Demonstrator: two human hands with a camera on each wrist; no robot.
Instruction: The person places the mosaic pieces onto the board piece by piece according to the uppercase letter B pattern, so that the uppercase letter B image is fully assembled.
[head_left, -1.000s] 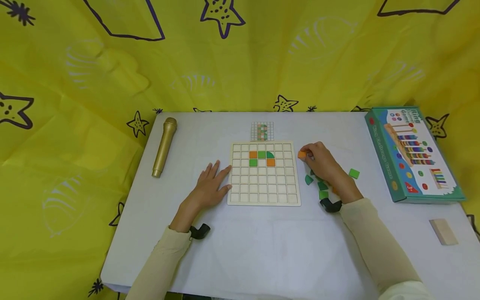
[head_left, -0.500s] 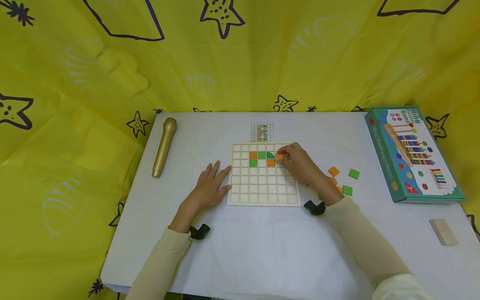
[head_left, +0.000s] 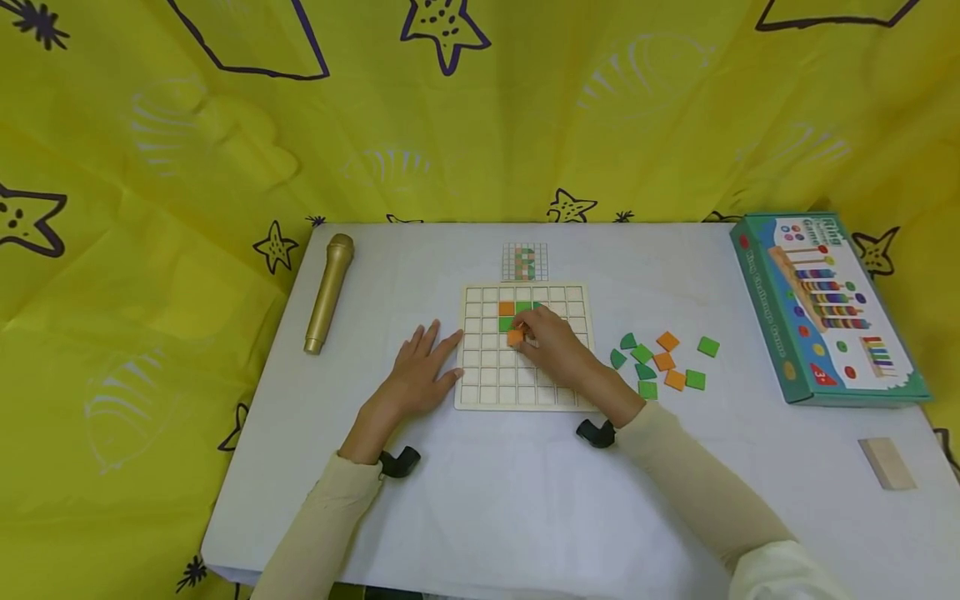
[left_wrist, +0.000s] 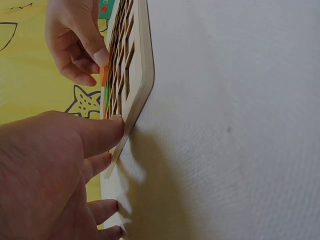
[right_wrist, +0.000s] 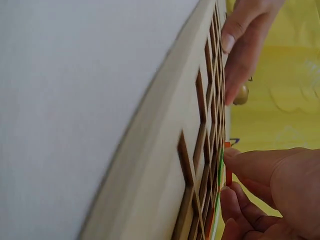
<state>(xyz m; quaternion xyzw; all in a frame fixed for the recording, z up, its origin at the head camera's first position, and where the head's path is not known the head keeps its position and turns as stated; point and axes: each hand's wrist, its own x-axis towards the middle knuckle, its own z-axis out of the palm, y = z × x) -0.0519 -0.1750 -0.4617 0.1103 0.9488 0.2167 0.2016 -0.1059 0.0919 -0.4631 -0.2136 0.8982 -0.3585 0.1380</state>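
My right hand (head_left: 558,348) pinches an orange square tile (head_left: 515,337) between thumb and fingers over the wooden grid board (head_left: 483,400). In the right wrist view the tile (right_wrist: 228,172) stands on edge between the fingertips. Just behind it on the board lie an orange tile (head_left: 507,308) and green square tiles (head_left: 506,323); a dark green rounded tile (head_left: 537,305) is partly covered by the hand. With fingers spread, my left hand (head_left: 415,375) rests at the board's left edge. Its thumb touches the board's rim (left_wrist: 145,75) in the left wrist view.
Loose green and orange tiles (head_left: 663,361) lie right of the board. A small pattern card (head_left: 525,262) sits behind it. A gold microphone (head_left: 328,296) lies far left. A green game box (head_left: 828,308) and a pale wooden block (head_left: 887,463) are at the right.
My right hand has carried the orange tile leftward from beside the loose tiles to above the board's middle, uncovering the loose pile. My left hand has stayed in place.
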